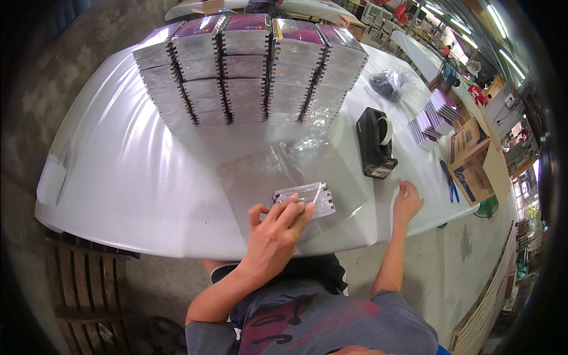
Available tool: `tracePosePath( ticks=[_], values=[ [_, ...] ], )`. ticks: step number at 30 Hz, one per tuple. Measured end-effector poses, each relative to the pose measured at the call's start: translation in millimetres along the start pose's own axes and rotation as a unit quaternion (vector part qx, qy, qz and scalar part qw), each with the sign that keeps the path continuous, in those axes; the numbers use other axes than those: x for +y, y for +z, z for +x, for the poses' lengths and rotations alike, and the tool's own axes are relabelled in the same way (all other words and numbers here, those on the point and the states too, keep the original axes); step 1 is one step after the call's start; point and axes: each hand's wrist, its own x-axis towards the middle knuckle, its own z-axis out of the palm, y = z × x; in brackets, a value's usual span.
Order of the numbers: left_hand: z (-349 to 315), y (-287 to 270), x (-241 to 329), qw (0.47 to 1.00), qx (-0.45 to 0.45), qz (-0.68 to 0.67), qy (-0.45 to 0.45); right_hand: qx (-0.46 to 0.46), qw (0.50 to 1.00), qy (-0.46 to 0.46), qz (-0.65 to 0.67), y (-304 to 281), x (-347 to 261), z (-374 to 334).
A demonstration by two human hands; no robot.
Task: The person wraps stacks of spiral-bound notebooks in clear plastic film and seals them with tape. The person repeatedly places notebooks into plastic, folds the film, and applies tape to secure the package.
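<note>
A small plastic-wrapped bundle [321, 205] with black-and-white striped edges lies on a clear plastic sheet [254, 171] in front of me. My left hand [275, 228] is over the bundle, its fingertips pressing it down from above. To the right, my right hand [408, 204] hovers by the near end of a black tape dispenser [370, 145], its fingers apart and slightly bent. I see nothing in it. The dispenser carries a roll of pale tape [386, 131].
Tall stacks of wrapped packs [245, 74] stand along the table's far side. At the right are a clear bag with dark contents [387, 86], purple-and-white packs [435, 121], blue-handled pliers [452, 186] and an open cardboard box [470, 163]. A wooden slatted seat [89, 278] is at lower left.
</note>
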Motion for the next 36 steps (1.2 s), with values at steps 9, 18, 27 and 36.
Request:
tracePosePath(
  ticks=[9, 18, 27, 36],
  values=[
    [-2.4, 5.4, -7.6, 0.997, 0.026, -0.072, -0.006, -0.271, 0.695, 0.018, 0.666, -104.9, -110.0, -49.3],
    [-5.1, 15.7, -14.7, 0.989, 0.088, -0.119, 0.015, -0.451, 0.517, 0.199, 0.7, -119.3, -178.8, -99.8],
    [-2.5, 4.4, -14.4, 0.997, 0.009, -0.055, 0.045, -0.424, 0.553, 0.225, 0.681, -109.8, -175.8, -113.2],
    [5.8, -9.6, -11.5, 0.996, -0.081, 0.026, -0.032, -0.42, 0.67, 0.155, 0.592, -99.9, -166.5, -120.0]
  ],
)
